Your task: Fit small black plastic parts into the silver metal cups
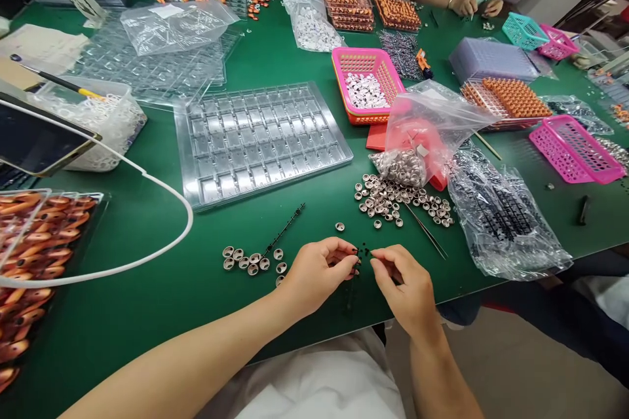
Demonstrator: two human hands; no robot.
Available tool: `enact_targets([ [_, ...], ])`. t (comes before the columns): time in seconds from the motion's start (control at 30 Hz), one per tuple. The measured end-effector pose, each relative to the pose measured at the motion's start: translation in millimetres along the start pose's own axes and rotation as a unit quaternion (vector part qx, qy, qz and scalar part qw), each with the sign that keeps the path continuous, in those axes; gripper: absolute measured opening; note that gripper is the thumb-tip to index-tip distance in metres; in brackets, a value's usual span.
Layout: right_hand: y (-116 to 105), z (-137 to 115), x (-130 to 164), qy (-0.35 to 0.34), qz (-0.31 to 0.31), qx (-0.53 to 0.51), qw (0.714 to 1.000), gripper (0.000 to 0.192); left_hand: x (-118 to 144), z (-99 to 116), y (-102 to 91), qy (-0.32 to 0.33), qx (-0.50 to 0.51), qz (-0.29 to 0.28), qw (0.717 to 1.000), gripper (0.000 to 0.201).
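My left hand is closed, pinching a thin black plastic sprue with small parts along it. Close beside it, my right hand is pinched at the fingertips around a tiny black piece, mostly hidden. A few black bits show between the two hands. Left of my left hand lie several silver metal cups and another black sprue. One single cup sits just beyond my fingers. Farther off is a larger pile of such cups, with metal tweezers at its right.
A clear compartment tray lies ahead. A pink basket of white pieces, a bag of cups and a bag of black sprues stand right. A white cable loops left beside orange parts. Other people work across the table.
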State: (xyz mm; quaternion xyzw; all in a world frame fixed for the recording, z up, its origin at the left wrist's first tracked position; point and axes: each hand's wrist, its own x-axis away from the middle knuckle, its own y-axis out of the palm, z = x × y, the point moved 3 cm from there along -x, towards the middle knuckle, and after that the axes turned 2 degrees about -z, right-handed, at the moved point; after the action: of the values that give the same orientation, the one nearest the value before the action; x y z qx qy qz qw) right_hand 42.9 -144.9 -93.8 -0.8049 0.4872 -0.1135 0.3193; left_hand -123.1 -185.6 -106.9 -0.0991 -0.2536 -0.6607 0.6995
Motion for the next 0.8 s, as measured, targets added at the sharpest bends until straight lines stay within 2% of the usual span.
enact_targets([
  [0.2, 10.7, -4.2, 0.0, 0.113, -0.039, -0.165, 0.979, 0.012, 4.2, 5.5, 2.6, 0.015, -0.021, -0.010, 1.000, 0.019],
  [0.37, 15.0, 3.3, -2.2, 0.183, -0.066, -0.271, 0.943, 0.017, 6.2, 9.7, 1.9, 0.031, -0.055, -0.021, 0.998, 0.018],
  [0.53, 14.8, 11.3, -5.3, 0.215, -0.113, -0.337, 0.910, 0.022, 7.9, 12.8, 0.3, 0.053, -0.103, -0.029, 0.993, 0.018],
  [0.7, 17.0, 14.1, -8.6, 0.228, -0.163, -0.421, 0.863, 0.027, 7.6, 14.0, 1.4, 0.050, -0.024, -0.060, 0.997, 0.016],
  [0.8, 18.2, 13.2, -10.1, 0.238, -0.177, -0.445, 0.845, 0.031, 6.8, 13.9, 2.1, 0.037, 0.021, -0.074, 0.996, 0.017],
])
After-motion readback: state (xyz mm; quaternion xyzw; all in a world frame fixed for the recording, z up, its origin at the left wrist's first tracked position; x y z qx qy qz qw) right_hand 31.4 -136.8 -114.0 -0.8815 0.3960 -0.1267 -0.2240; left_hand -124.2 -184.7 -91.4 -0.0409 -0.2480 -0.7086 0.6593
